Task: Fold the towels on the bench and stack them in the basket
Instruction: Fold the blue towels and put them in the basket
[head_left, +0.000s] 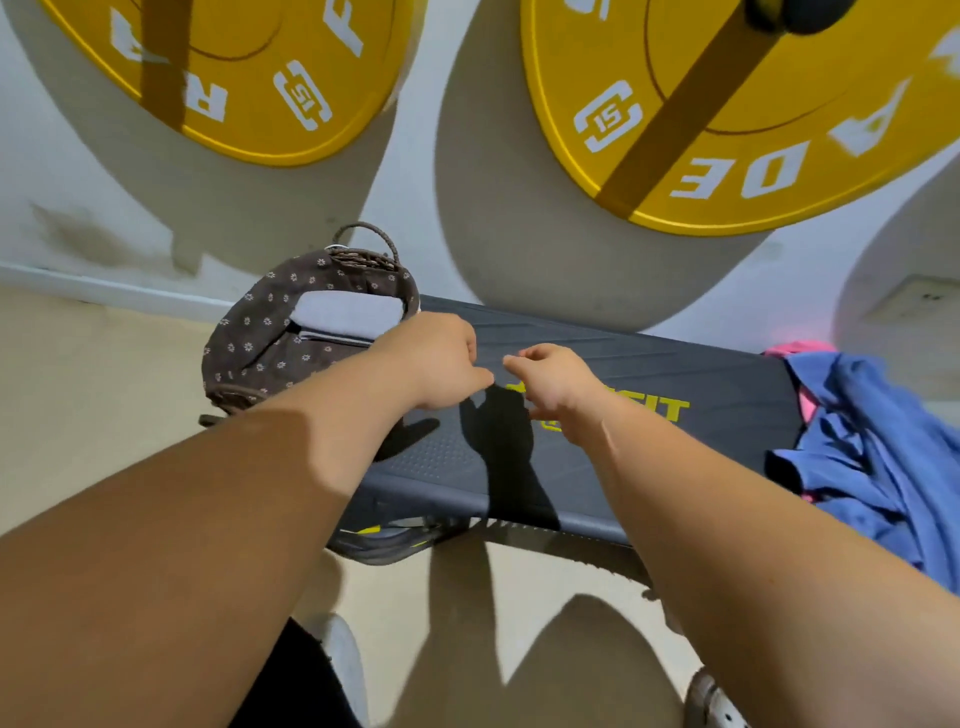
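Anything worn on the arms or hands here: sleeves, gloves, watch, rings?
Nothing visible. The left arm and right arm are bare, no sleeves in frame. The left grip and right grip show no gloves, watch, band or rings.

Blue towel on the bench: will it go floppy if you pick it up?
Probably floppy: the blue towel lies crumpled in soft folds, drooping over the bench end. Likely light, since it looks like thin cloth. It won't roll, but might slide off.

Matt textured bench (597, 364), wicker basket (363, 254)
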